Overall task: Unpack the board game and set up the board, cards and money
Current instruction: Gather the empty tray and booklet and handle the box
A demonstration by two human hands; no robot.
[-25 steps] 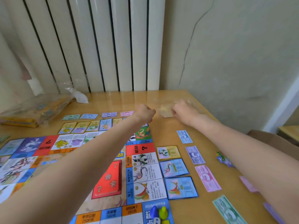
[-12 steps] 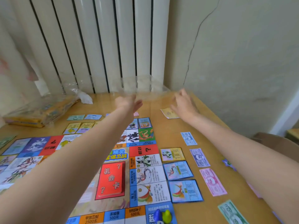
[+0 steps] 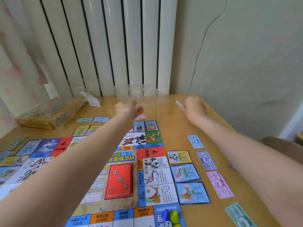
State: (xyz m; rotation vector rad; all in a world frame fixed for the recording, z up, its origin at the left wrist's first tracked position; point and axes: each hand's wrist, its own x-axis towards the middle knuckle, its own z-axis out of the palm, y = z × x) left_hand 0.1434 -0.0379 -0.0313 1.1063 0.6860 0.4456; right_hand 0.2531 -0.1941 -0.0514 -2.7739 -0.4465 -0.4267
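Note:
The game board (image 3: pixel 122 158) lies flat on the wooden table (image 3: pixel 165 122), with a red card stack (image 3: pixel 120 181) at its centre and blue and yellow pawns (image 3: pixel 170 215) near its front edge. Property cards (image 3: pixel 185 172) line the board's right side, and beyond them lie single money bills (image 3: pixel 219 184). My left hand (image 3: pixel 129 107) reaches past the far edge of the board, fingers loosely spread under a blurred clear plastic wrapper (image 3: pixel 142 95). My right hand (image 3: pixel 194 108) hovers near the table's far right corner, fingers curled, pinching a small pale card (image 3: pixel 178 103).
The yellow game box (image 3: pixel 49 115) in crumpled plastic sits at the far left. More cards (image 3: pixel 82 130) and bills (image 3: pixel 100 119) lie behind the board. A white radiator (image 3: pixel 106 46) and a cracked wall (image 3: pixel 237 63) close the table's back and right.
Both hands moved apart and further back. The clear wrapper came off and rose over my left hand. The yellowish card that lay on the table is gone; my right hand now pinches a card.

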